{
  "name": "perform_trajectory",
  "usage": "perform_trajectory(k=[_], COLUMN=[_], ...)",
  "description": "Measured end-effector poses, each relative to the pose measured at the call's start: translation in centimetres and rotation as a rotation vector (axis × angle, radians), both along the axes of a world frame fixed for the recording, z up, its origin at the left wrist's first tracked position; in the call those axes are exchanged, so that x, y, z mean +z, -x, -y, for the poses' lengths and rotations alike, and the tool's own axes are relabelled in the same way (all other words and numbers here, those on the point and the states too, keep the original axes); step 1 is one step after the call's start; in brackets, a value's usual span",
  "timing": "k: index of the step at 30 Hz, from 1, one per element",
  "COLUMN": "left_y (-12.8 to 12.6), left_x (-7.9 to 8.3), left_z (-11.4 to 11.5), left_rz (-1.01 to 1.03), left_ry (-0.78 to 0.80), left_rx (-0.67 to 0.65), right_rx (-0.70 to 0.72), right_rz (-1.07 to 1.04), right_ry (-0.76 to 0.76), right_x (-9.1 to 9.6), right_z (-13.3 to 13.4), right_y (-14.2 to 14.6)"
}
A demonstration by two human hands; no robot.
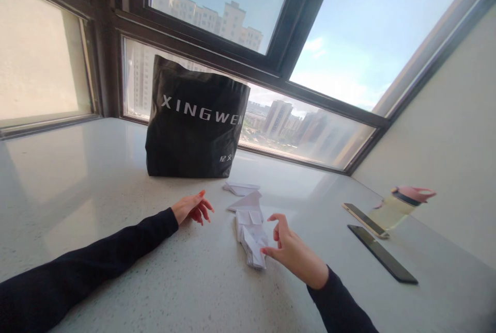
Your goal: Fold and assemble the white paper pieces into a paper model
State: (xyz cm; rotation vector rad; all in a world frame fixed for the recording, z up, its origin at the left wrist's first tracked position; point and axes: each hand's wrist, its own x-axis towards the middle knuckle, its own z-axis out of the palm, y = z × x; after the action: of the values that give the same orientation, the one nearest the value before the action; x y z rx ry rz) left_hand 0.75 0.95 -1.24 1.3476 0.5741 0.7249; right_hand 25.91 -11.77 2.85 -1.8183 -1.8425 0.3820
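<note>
A folded white paper plane (250,227) lies on the pale stone counter (116,183) between my hands. My right hand (289,248) hovers just right of it with fingers curled apart, the thumb near the paper's near end, holding nothing. Further left, my left hand (191,207) rests on the counter, fingers loosely bent and spread, empty, a short gap from the paper. A second, smaller folded paper (241,187) lies beyond the first, toward the bag.
A black shopping bag (196,124) with white lettering stands at the back by the window. Two phones (382,253) lie at the right beside a tipped bottle with a pink cap (399,204). A wall rises at the right.
</note>
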Motion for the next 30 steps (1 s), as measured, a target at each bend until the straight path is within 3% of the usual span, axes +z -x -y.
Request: perform_trajectory(k=[4,6,10,13,16,20,25,30], left_y=[0.1,0.1,0.2,0.2,0.2,0.5,0.6,0.6], left_x=[-0.1,-0.3,-0.5,-0.5,-0.4,-0.2,0.1,0.1], left_z=[0.0,-0.1,-0.2,0.0,0.2,0.1,-0.5,-0.7], left_rz=[0.004,0.007,-0.013,-0.008,-0.008,0.001,0.035,0.004], left_ry=[-0.013,-0.013,-0.018,-0.058,-0.092,-0.008,0.15,0.185], left_rx=[-0.01,-0.009,-0.023,-0.003,0.01,0.02,0.077,0.079], right_rx=[0.082,0.096,-0.078,-0.149,-0.145,-0.098,-0.075,-0.061], right_rz=[-0.042,-0.043,0.08,0.14,0.214,0.308,0.398,0.464], right_ry=[0.059,-0.01,-0.174,-0.232,-0.195,-0.104,-0.043,-0.01], right_x=[2.1,2.4,0.9,-1.4,-3.7,-5.5,-5.7,-5.6], right_z=[-2.6,-5.1,-10.4,-12.7,-13.0,-12.6,-12.7,-12.7], right_y=[-2.2,-3.2,-4.5,-5.3,-5.9,-6.5,-6.6,-6.5])
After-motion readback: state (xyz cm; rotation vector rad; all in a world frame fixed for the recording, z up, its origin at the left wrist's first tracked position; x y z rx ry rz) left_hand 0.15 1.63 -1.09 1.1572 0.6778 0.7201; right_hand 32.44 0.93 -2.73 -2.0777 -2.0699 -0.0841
